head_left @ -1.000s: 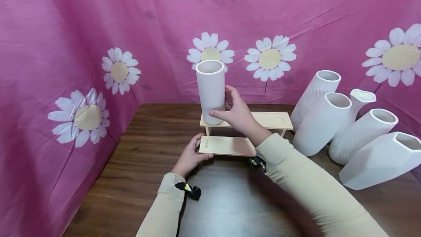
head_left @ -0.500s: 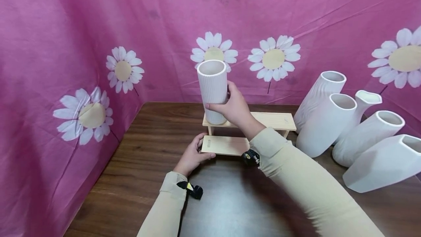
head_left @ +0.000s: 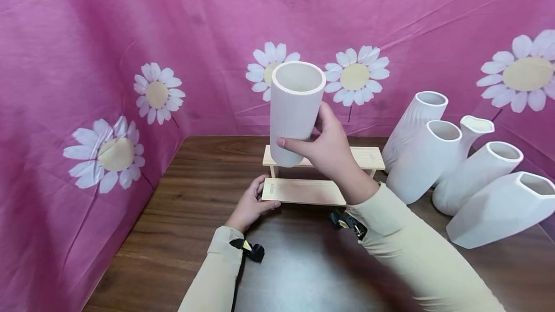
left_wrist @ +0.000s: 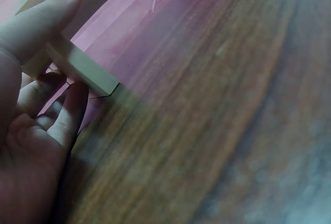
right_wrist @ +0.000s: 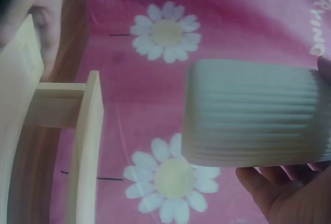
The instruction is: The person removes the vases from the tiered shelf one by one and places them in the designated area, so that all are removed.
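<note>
A ribbed white cylindrical vase [head_left: 292,114] is in my right hand [head_left: 327,146], thumb across its near side and fingers round its right. In the right wrist view a gap shows between the vase [right_wrist: 248,113] base and the wooden stand [right_wrist: 88,146]. Below it is the two-step light wood stand [head_left: 303,191]. My left hand [head_left: 251,204] grips the left end of its lower step; the left wrist view shows the thumb [left_wrist: 49,19] over the board and the fingers by the stand's leg [left_wrist: 85,71].
Several white vases stand close together on the right of the brown table [head_left: 173,235], among them a plain oval one [head_left: 422,162] and a faceted one [head_left: 498,213]. A pink cloth [head_left: 217,37] with printed daisies hangs behind the table and along its left side.
My right hand has lifted the ribbed vase off the stand's upper step and brought it slightly right and nearer, now a little tilted. The left hand has stayed on the lower step.
</note>
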